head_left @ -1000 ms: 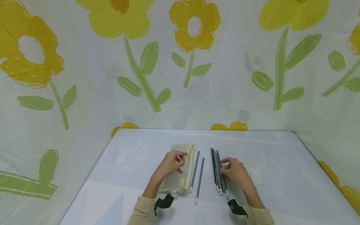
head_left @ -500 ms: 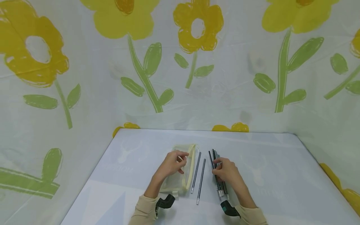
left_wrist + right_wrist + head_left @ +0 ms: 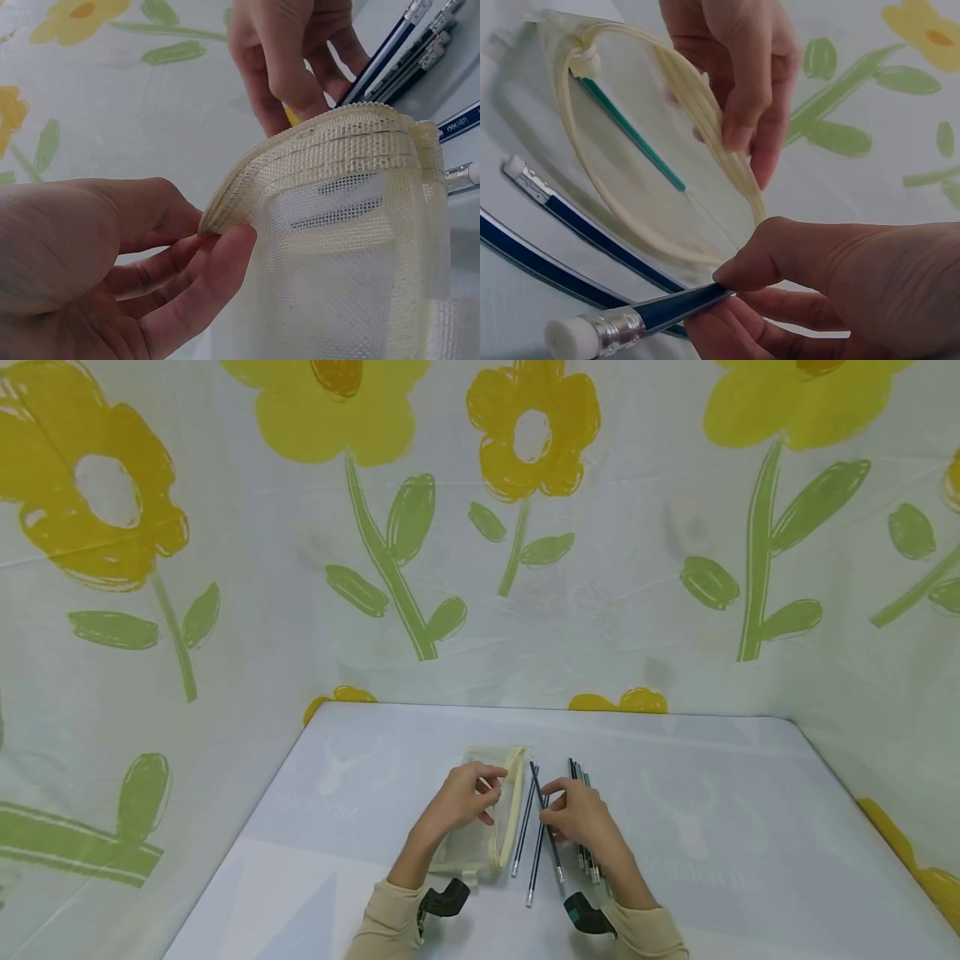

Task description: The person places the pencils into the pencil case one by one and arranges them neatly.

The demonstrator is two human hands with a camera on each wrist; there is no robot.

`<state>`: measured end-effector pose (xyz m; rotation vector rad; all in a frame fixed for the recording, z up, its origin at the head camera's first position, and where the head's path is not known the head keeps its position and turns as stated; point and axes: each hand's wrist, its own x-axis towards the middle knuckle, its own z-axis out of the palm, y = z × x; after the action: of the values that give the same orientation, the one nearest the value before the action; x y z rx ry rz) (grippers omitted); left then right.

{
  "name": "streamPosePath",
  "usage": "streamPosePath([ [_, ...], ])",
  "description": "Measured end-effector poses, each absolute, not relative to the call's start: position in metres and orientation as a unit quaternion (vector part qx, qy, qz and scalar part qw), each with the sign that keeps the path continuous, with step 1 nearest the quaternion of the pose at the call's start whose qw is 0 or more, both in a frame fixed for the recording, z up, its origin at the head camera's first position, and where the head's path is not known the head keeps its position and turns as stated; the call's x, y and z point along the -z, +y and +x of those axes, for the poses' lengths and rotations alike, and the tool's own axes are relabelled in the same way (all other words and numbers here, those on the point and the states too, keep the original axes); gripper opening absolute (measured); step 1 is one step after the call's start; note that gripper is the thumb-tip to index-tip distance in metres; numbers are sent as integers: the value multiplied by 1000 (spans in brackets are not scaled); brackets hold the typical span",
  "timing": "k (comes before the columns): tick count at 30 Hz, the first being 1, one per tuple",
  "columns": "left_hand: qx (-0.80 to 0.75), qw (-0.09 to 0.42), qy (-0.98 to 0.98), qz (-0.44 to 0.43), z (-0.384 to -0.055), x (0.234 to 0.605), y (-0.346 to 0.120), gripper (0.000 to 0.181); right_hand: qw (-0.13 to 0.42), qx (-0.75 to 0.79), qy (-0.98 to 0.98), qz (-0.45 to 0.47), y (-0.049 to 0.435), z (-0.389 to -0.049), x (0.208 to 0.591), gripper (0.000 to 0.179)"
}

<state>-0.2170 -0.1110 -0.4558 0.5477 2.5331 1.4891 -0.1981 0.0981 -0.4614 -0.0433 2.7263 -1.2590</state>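
Observation:
My left hand (image 3: 459,799) pinches the zippered rim of a pale yellow mesh pouch (image 3: 341,142) between thumb and fingers. In the right wrist view the pouch's mouth gapes, and a green stick, perhaps a pencil (image 3: 634,135), shows within it. My right hand (image 3: 587,820) pinches a dark blue pencil (image 3: 676,307), its white eraser end pointing toward me. That pencil is just right of the pouch, above two more dark blue pencils (image 3: 534,870) lying on the table. Part of its shaft is hidden by my fingers.
Several more pencils (image 3: 577,770) lie bunched to the right, partly behind my right hand. The pale table (image 3: 712,860) is bordered by a white sheet (image 3: 600,610) printed with yellow flowers. A dark camera mount sits on each wrist.
My right hand has taken one dark pencil from the bunch and moved it left toward the pouch. The left hand keeps its hold on the rim.

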Motion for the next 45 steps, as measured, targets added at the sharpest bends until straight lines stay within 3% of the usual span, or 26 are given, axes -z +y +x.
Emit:
streamPosePath([
  [17,-496,80,843,194,-216,455,-107,36,87,427,899,-24,77,-214,463,35],
  [45,-493,73,846,191,-218,458,-105,37,73,502,862,22,59,-222,461,37],
])
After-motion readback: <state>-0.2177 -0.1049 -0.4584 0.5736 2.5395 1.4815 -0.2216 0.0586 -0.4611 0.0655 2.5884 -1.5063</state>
